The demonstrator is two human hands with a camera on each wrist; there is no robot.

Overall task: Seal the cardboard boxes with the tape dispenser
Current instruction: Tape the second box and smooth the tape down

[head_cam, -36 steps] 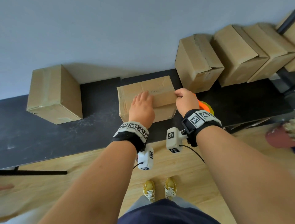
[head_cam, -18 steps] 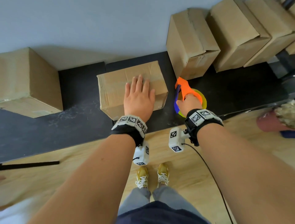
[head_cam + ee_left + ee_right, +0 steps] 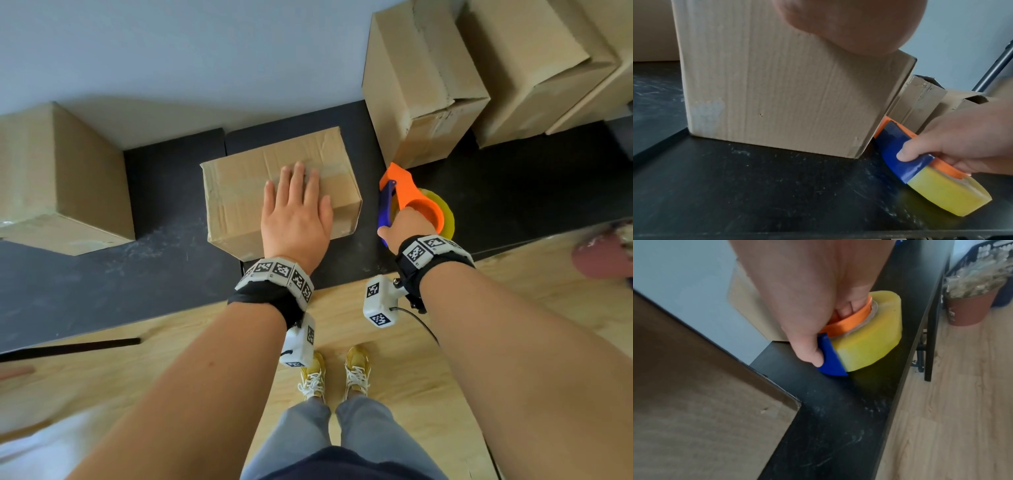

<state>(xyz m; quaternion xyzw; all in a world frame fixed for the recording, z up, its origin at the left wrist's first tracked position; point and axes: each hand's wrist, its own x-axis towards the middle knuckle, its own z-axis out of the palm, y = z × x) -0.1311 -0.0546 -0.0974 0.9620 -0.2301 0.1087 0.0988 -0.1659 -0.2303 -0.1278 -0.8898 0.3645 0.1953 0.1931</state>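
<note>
A small cardboard box (image 3: 239,192) stands on the black table (image 3: 102,274) in front of me, with a strip of clear tape along its top seam. My left hand (image 3: 294,209) lies flat on its top, fingers straight. In the left wrist view the box's near side (image 3: 777,89) fills the frame. Just right of the box, my right hand (image 3: 404,228) grips the tape dispenser (image 3: 407,192), orange and blue with a yellow roll of tape. The dispenser (image 3: 920,164) rests on the table beside the box's right corner. In the right wrist view my fingers reach inside the dispenser's (image 3: 863,334) orange core.
A larger box (image 3: 58,178) stands at the left. Several more boxes (image 3: 421,85) line the wall at the back right, close behind the dispenser. A brown pot (image 3: 970,308) sits on the wooden floor beyond the table's right end. My feet (image 3: 335,377) stand near the table's front edge.
My right hand left the box's top right edge, dropped to the table right of it and took hold of the tape dispenser. My left hand flattened on the box top.
</note>
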